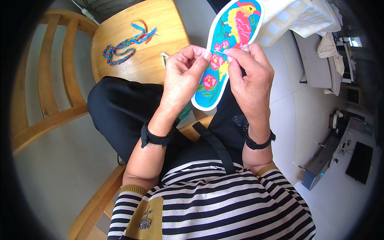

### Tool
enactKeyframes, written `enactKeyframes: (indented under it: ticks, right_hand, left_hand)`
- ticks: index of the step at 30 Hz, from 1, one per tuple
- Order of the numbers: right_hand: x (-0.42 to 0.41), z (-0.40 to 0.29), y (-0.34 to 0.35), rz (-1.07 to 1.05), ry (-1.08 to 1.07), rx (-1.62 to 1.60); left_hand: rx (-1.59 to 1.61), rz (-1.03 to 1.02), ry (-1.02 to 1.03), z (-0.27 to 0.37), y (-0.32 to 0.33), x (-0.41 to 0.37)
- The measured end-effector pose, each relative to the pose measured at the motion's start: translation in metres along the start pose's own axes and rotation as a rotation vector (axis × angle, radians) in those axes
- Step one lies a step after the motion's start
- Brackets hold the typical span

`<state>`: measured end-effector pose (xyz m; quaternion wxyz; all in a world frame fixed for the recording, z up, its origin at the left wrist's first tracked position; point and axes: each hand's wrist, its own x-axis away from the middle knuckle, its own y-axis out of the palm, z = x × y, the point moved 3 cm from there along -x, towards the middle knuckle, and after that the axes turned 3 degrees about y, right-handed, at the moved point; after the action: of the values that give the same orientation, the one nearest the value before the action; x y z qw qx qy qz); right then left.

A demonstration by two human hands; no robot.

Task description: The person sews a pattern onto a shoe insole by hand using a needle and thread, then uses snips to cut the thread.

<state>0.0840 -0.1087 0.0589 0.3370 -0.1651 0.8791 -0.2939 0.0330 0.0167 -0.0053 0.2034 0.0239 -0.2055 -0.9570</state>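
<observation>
An embroidered shoe insole (214,78) with a white edge, a red and yellow bird and pink flowers on blue stands slanted before me. My left hand (187,67) pinches its left edge between thumb and forefinger. On the insole's right side is my right hand (249,66), thumb and forefinger pinched together close to the stitched face, with a ring on one finger. A short pale strand, a thread or a needle, runs between the fingertips of both hands; which of the two cannot be told. Braided bundles of colored thread (120,49) lie on a wooden chair seat to the left.
That wooden chair's seat (168,18) is beyond my knee, with a small pale object (163,59) at its edge. Another chair's slatted back (49,66) stands at left. Checked cloth (279,24) hangs at upper right, near a grey sofa (315,60).
</observation>
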Motion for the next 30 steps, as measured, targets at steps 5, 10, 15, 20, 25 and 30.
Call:
enactKeyframes:
  ticks: [5, 10, 15, 20, 25, 30]
  right_hand:
    - [0.000, -0.005, 0.001, -0.002, -0.028, 0.059]
    - [0.002, -0.012, 0.004, 0.019, -0.110, 0.101]
    - [0.004, -0.004, 0.015, 0.007, -0.146, 0.048]
    - [0.003, -0.001, 0.003, 0.169, -0.062, 0.071]
    - [0.008, 0.033, -0.020, 0.277, 0.525, -0.735]
    - [0.025, 0.038, 0.016, -0.031, 0.756, -1.560]
  left_hand:
    - [-0.041, 0.001, 0.043, -0.002, 0.002, 0.000]
    - [-0.093, -0.040, 0.067, -0.007, 0.005, 0.002]
    - [-0.005, -0.079, 0.018, -0.004, 0.006, 0.003]
    - [0.058, -0.078, 0.011, -0.005, 0.000, 0.001]
    - [0.174, -0.128, -0.004, 0.012, 0.004, 0.005]
    - [0.017, -0.266, 0.104, 0.013, 0.008, 0.004]
